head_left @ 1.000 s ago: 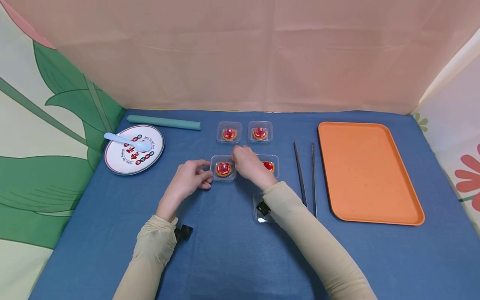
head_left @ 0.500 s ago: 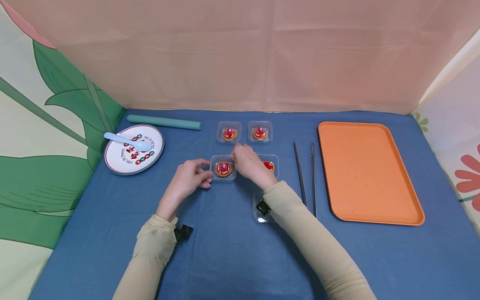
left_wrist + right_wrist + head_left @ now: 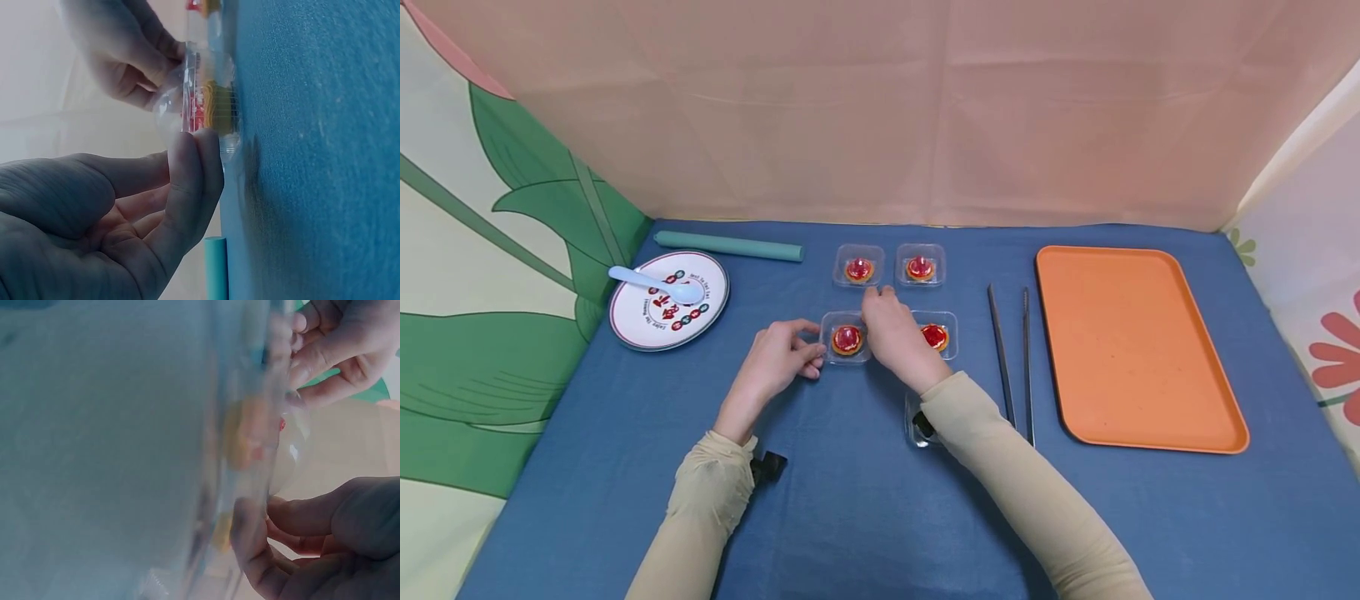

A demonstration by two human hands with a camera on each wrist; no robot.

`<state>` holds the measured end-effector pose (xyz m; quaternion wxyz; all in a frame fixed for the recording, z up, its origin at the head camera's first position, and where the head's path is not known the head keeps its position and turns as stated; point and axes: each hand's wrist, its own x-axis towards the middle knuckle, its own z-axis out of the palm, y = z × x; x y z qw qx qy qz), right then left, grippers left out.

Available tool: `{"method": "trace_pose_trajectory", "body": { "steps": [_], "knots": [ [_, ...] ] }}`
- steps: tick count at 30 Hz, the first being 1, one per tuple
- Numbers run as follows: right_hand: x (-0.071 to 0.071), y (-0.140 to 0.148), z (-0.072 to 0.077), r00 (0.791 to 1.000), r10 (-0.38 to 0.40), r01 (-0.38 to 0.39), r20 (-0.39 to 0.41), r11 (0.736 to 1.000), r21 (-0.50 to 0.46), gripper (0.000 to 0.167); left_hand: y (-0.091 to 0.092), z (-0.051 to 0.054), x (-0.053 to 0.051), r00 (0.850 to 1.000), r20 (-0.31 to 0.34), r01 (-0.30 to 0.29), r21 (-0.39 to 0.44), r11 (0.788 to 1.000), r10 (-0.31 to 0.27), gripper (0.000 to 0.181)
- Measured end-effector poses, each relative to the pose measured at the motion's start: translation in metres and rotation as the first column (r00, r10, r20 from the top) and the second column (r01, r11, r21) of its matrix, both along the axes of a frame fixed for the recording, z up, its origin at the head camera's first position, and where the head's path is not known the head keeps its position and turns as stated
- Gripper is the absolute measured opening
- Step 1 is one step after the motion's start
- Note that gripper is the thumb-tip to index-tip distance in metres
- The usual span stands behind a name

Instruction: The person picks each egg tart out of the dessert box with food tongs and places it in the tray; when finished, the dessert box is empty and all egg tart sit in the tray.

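Observation:
A small clear plastic box with a domed lid holds a red-topped tart. At its left edge, my left hand pinches the rim between thumb and fingertips, as the left wrist view shows. On the opposite side my right hand pinches the rim near the far right corner; its fingertips are partly hidden in the head view. Right beside it stands another clear box with a tart, partly covered by the right hand. Two more boxed tarts, a left one and a right one, sit behind.
Under my right sleeve lies another clear box, mostly hidden. Two thin dark sticks lie beside an orange tray. At left are stacked plates with a pale blue spoon on top, and a teal roll behind.
My right wrist and forearm have shifted slightly left, so more of the right-hand tart shows. The left hand keeps its place at the box edge.

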<state>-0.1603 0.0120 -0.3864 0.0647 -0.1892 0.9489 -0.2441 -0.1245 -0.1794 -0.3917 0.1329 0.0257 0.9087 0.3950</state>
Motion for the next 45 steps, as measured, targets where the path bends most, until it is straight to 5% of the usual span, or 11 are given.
{"method": "trace_pose_trajectory", "body": {
  "steps": [7, 18, 29, 45],
  "knots": [
    [0.005, -0.004, 0.001, 0.991, -0.006, 0.015, -0.137, 0.998, 0.062, 0.033, 0.001, 0.0, 0.001, 1.0, 0.004, -0.003, 0.004, 1.0, 0.003, 0.036],
    [0.007, -0.008, 0.002, 0.984, -0.004, 0.025, -0.177, 0.993, 0.117, 0.032, 0.001, 0.0, 0.002, 1.0, -0.011, -0.004, -0.002, 1.0, 0.004, 0.034],
    [0.007, 0.0, 0.003, 0.995, 0.005, 0.001, -0.101, 0.998, 0.059, 0.046, -0.002, 0.004, 0.002, 0.999, -0.032, 0.016, 0.011, 1.0, -0.015, 0.035],
    [0.01, 0.004, 0.007, 0.997, -0.009, 0.006, -0.074, 0.999, -0.041, 0.029, -0.004, 0.013, 0.004, 1.0, -0.02, 0.003, 0.045, 0.999, -0.002, 0.027]
  ]
}}
